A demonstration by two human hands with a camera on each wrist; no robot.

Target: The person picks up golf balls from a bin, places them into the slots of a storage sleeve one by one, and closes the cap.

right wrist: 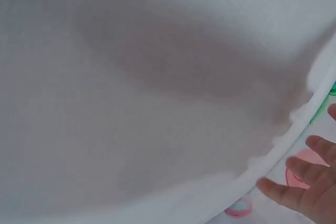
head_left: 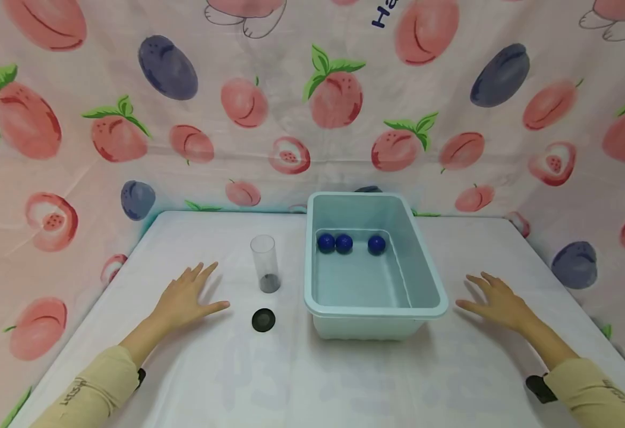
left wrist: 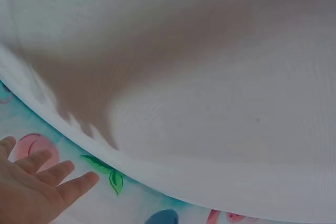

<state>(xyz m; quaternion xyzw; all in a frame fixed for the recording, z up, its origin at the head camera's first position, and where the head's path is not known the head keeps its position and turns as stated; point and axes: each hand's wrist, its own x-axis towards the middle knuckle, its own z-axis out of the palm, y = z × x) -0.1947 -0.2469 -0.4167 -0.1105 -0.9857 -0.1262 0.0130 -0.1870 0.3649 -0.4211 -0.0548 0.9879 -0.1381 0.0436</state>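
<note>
My left hand (head_left: 185,300) hovers over the table's left side, fingers spread and holding nothing. To its right stands a clear cylinder (head_left: 265,258) with a dark bottom, upright. A round black lid (head_left: 263,320) lies flat in front of the cylinder, a little beyond the left thumb. On the right, my right hand (head_left: 496,302) is held with fingers apart, holding nothing, beside a light blue plastic bin (head_left: 376,311). Inside the bin, three dark blue balls rest near its back wall; one ball (head_left: 376,244) sits apart from the other two. Both wrist views show spread fingers above white cloth.
A white cloth covers the table (head_left: 227,374). Behind it and along both sides hangs a fruit-print curtain (head_left: 286,119). The bin's raised walls stand between the cylinder and my right hand.
</note>
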